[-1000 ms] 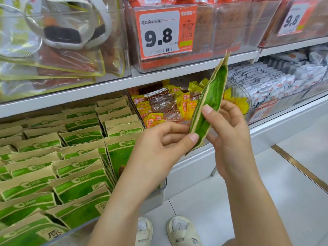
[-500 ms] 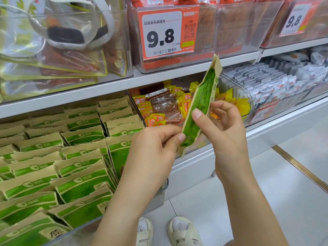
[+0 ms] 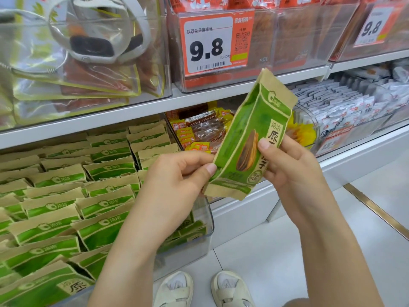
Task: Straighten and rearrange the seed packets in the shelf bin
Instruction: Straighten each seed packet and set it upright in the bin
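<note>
Hands meet in front of the shelf edge, holding 1 green and tan packet in the air, clear of the bin and just right of it. The left hand pinches the packet's lower left edge, thumb on the printed face, other fingers curled behind. The right hand grips the right edge near the middle, thumb pressed on the face, fingers wrapped behind. Both hands hold it narrowly, by its side edges.

The packet's long axis runs steeply up, tilted so the top seam leans far and right and the bottom seam sits near and left. Its printed face, with a seed picture and characters, is turned toward the camera.

Below and left, the bin is packed with rows of the same packets, standing on edge and overlapping, tops leaning far; the rows look uneven, some askew. The bin's clear front wall curves round at its right near corner, under the left wrist. Open room lies above the rows, under the upper shelf, and over the floor to the right.

Right of the bin sit orange and yellow snacks, then white sachets. An orange price tag reads 9.8. 2 pale shoes show at the near edge.
</note>
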Demonstrator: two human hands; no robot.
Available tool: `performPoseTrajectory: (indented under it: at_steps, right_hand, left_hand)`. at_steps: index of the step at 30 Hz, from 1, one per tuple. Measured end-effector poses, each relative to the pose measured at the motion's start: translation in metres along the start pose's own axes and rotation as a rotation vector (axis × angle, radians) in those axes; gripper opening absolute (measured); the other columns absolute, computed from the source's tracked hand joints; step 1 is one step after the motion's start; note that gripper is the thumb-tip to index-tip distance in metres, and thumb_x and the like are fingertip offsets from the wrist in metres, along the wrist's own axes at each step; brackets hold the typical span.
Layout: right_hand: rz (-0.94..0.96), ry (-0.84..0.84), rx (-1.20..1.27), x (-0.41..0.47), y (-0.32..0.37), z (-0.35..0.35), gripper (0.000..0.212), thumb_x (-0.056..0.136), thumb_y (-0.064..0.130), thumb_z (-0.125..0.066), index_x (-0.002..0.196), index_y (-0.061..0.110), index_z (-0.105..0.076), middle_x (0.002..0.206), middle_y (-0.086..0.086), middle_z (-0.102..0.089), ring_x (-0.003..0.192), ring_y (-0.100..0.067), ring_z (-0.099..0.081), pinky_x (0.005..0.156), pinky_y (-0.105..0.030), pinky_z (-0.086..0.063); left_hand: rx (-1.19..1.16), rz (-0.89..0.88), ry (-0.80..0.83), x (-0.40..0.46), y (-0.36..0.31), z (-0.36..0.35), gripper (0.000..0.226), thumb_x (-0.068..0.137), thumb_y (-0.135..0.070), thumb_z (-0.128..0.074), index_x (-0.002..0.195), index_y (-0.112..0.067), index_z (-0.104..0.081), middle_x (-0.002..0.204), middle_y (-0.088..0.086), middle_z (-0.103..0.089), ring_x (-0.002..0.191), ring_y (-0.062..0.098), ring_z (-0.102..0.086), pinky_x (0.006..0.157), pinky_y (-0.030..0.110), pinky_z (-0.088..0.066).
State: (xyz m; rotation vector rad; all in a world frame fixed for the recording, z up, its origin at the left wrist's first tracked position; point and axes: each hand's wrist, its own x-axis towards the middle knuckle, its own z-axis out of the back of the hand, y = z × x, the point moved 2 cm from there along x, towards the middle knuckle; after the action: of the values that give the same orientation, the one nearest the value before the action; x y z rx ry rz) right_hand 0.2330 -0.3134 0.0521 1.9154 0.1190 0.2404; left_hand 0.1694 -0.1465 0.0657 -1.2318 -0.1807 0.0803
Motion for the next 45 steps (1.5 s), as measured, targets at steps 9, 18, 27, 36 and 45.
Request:
performPoseTrajectory:
  at_steps: [9,18,27,36,45]
  right_hand:
    - [0.098,0.161,0.062,0.000,-0.010,-0.031,0.029,0.083,0.015,-0.060,0.112,0.014,-0.064,0.098,0.004,-0.073,0.083,-0.012,-0.067,0.064,-0.027,-0.055]
    - [0.189,0.403,-0.218,-0.007,-0.033,-0.069,0.024,0.083,0.012,-0.063,0.105,0.020,-0.063,0.098,0.012,-0.073,0.095,-0.006,-0.068,0.078,-0.021,-0.053]
    - [0.218,0.296,-0.717,0.002,-0.046,-0.050,0.008,0.078,0.025,-0.073,0.077,0.033,-0.071,0.082,0.017,-0.071,0.087,-0.006,-0.065,0.083,-0.035,-0.051]
    - [0.273,0.206,-0.871,0.012,-0.055,-0.055,0.015,0.079,0.020,-0.077,0.080,0.032,-0.069,0.094,0.008,-0.068,0.096,-0.010,-0.062,0.088,-0.041,-0.049]
    - [0.199,0.235,-0.797,0.006,-0.054,-0.049,0.025,0.082,0.020,-0.074,0.098,0.039,-0.071,0.104,0.013,-0.067,0.104,-0.004,-0.061,0.093,-0.037,-0.051]
  left_hand:
    - [0.142,-0.077,-0.216,-0.020,-0.003,0.047,0.012,0.084,-0.043,-0.065,0.080,-0.035,-0.074,0.071,-0.012,-0.073,0.068,0.007,-0.070,0.076,0.042,-0.058]
    - [0.167,-0.106,-0.195,-0.028,-0.001,0.070,0.025,0.073,-0.051,-0.071,0.096,-0.043,-0.068,0.095,-0.034,-0.069,0.093,-0.010,-0.065,0.081,0.018,-0.049]
    - [0.678,0.081,-0.142,-0.026,0.014,0.067,0.009,0.087,-0.047,-0.062,0.079,-0.046,-0.060,0.103,-0.017,-0.067,0.107,0.010,-0.055,0.086,0.029,-0.037]
    - [0.630,0.024,0.014,-0.038,-0.003,0.071,0.043,0.068,-0.077,-0.048,0.084,-0.043,-0.069,0.091,-0.024,-0.064,0.095,-0.006,-0.054,0.084,0.027,-0.044]
    - [0.948,0.040,0.250,-0.033,0.014,0.047,0.016,0.091,-0.046,-0.060,0.088,-0.036,-0.072,0.115,-0.011,-0.059,0.120,0.016,-0.042,0.105,0.031,-0.032]
